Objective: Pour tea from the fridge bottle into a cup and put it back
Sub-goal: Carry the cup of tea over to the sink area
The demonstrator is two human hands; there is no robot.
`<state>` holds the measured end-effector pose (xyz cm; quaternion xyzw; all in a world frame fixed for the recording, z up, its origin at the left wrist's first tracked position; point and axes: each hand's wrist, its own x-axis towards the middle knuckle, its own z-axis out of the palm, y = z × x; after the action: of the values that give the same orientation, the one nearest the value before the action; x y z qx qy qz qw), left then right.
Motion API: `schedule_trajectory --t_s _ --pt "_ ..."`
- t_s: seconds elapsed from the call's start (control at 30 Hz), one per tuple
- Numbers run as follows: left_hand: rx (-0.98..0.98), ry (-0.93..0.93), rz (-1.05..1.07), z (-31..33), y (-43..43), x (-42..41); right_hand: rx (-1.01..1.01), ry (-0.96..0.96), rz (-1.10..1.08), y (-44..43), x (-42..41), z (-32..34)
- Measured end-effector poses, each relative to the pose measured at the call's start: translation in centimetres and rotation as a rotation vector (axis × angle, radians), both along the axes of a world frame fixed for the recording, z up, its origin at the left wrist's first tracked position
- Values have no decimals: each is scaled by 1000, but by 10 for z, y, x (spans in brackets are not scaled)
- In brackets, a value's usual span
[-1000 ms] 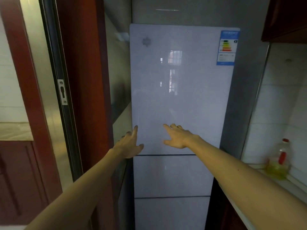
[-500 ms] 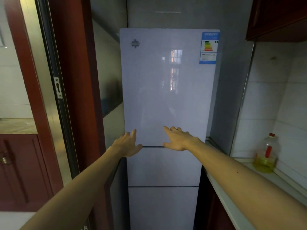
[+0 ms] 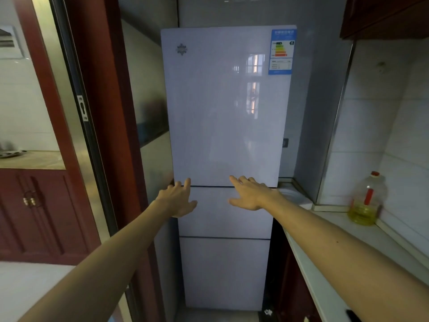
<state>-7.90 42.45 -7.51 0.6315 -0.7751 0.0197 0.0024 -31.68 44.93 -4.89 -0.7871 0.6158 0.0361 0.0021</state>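
A tall white fridge [image 3: 222, 112] with three glossy doors stands straight ahead, all doors closed. My left hand [image 3: 178, 198] reaches to the lower left corner of the top door, fingers spread at the seam above the middle door. My right hand [image 3: 249, 194] is stretched out flat in front of the same seam, a little right of centre, fingers straight. Neither hand holds anything. No tea bottle or cup is in view.
A white counter [image 3: 336, 252] runs along the right wall, with a clear bottle of yellow oil [image 3: 366, 201] on it. A dark red door frame [image 3: 97, 112] stands close on the fridge's left. A dark cupboard [image 3: 385, 15] hangs at the upper right.
The fridge has drawn nearer and shifted left in view. Both hands have sunk from the top door's lower part to the seam beneath it.
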Motion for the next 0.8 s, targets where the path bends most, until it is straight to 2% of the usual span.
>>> schedule_trajectory --t_s 0.8 --pt "-12 -46 -87 0 59 16 8 -53 -82 72 14 -4"
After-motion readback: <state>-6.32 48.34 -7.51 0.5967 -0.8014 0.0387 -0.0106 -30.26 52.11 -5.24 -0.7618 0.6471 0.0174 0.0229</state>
